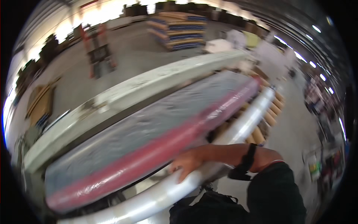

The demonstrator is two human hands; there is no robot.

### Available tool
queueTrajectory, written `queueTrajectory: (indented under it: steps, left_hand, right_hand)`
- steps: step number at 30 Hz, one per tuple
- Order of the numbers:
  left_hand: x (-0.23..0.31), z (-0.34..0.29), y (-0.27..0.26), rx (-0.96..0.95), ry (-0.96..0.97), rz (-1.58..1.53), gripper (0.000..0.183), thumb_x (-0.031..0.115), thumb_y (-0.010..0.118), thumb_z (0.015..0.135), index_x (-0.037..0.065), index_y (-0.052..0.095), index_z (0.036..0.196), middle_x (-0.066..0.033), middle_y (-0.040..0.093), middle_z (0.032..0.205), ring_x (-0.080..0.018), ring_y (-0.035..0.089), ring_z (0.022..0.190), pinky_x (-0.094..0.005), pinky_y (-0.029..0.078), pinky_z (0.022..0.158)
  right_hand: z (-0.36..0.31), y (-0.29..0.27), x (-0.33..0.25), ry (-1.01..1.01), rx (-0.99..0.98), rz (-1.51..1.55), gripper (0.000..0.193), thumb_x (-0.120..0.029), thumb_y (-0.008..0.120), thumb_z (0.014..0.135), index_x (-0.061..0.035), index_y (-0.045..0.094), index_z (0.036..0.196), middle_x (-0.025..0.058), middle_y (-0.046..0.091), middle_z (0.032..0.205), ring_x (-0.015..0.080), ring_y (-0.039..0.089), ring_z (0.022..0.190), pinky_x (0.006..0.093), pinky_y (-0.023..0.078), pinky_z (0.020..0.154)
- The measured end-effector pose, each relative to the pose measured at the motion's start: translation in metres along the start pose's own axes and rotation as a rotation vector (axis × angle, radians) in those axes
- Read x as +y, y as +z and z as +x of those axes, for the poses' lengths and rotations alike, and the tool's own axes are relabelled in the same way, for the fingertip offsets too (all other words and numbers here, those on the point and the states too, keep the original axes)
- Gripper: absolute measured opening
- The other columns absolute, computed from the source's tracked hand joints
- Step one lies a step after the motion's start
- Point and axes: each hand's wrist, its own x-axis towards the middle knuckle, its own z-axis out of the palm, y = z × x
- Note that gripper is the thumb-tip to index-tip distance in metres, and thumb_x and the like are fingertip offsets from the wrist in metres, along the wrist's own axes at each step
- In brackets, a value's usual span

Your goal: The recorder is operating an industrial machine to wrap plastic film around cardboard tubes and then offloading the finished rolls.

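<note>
My right hand (187, 163) lies on a long white plastic-wrapped roll (242, 125), fingers curled over its top. The forearm comes in from the lower right with a black band at the wrist and a dark sleeve. Just beyond the hand, a pink wrapped roll (149, 156) and a wider grey wrapped roll (149, 123) lie alongside the white one. All of these run diagonally from lower left to upper right. My left hand is out of view.
A long white beam-like surface (149, 80) runs behind the rolls. Cardboard tube ends (276, 108) show at the rolls' far end. A black bag (209, 209) sits below. Stacked blue and tan pallets (181, 30) and a red frame (99, 50) stand across the concrete floor.
</note>
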Motion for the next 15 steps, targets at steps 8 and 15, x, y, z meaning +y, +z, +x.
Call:
queueTrajectory:
  steps: [8, 15]
  left_hand:
    - [0.009, -0.149, 0.100, -0.186, 0.051, 0.101, 0.063, 0.050, 0.049, 0.093, 0.001, 0.042, 0.133, -0.0191, 0.054, 0.127, -0.0300, 0.054, 0.116, -0.0478, 0.049, 0.093]
    - [-0.022, -0.330, 0.206, -0.455, 0.033, 0.063, 0.064, 0.051, 0.050, 0.093, 0.001, 0.042, 0.133, -0.0193, 0.053, 0.128, -0.0303, 0.054, 0.116, -0.0479, 0.049, 0.093]
  right_hand:
    - [-0.153, 0.100, 0.049, -0.120, 0.878, -0.672, 0.085, -0.038, 0.075, 0.068, -0.0047, 0.040, 0.138, 0.0187, 0.049, 0.128, 0.0341, 0.047, 0.117, 0.0433, 0.035, 0.099]
    - [-0.243, 0.089, 0.143, -0.078, 0.935, -0.760, 0.095, -0.032, 0.080, 0.063, -0.0100, 0.033, 0.142, 0.0161, 0.044, 0.135, 0.0311, 0.044, 0.122, 0.0432, 0.031, 0.104]
